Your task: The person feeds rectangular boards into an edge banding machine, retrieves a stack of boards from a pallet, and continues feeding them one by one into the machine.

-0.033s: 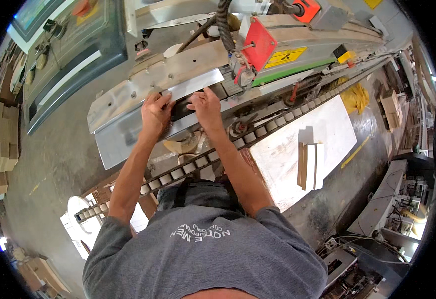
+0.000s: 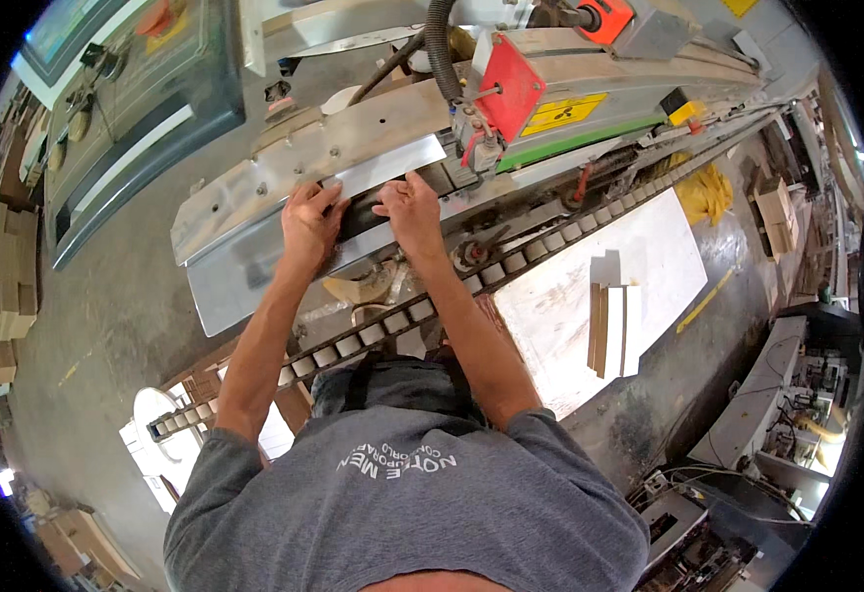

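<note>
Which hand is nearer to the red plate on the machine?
Right. The right hand rests on the dark part at the machine's infeed, just below-left of the red plate. The left hand sits further left on the same dark part, clearly farther away.

Both hands, the left hand [image 2: 308,225] and right hand [image 2: 412,209], are pressed into a narrow slot, hemmed above by a metal plate [image 2: 284,168] and below by the roller chain [image 2: 511,261]. A red guard [image 2: 506,87] and black hose [image 2: 439,49] crowd the right. The white board [image 2: 560,296] lies open apart from a few wood strips [image 2: 614,326].
</note>
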Demonstrator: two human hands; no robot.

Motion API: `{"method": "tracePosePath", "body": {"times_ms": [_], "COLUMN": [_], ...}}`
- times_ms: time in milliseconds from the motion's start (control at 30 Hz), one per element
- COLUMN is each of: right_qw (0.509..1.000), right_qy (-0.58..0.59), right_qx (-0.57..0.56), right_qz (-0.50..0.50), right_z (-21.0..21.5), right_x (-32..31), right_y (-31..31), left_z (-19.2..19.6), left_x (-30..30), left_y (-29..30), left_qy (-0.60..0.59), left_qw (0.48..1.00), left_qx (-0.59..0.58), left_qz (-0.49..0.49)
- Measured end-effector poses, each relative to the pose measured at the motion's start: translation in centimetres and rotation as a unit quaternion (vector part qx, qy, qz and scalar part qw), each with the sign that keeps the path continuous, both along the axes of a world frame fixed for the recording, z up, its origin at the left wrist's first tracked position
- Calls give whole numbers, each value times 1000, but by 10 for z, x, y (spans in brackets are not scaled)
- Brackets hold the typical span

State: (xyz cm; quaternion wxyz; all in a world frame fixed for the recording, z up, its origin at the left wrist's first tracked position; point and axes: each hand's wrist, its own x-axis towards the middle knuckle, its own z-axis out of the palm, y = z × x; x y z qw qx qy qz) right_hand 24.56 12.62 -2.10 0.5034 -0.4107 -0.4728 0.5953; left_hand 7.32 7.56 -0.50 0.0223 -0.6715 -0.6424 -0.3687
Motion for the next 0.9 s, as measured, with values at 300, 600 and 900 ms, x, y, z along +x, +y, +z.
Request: {"method": "tracePosePath", "body": {"times_ms": [300,600,900], "right_qw": [1000,958,728], "right_qy": [-14,-147,-638], "right_qx": [24,219,50], "right_qz": [4,-110,-246], "right_z": [-4,15,-14], "right_x": [38,160,435], "right_y": [17,-62,-114], "left_z": [-6,-30,5], "left_x": [43,94,125], "left_y": [34,88,86], "left_qy": [6,-45,-76], "left_qw": [1000,999,993], "left_qx": [19,-13,-39], "left_qz": [16,-26,-86]}}
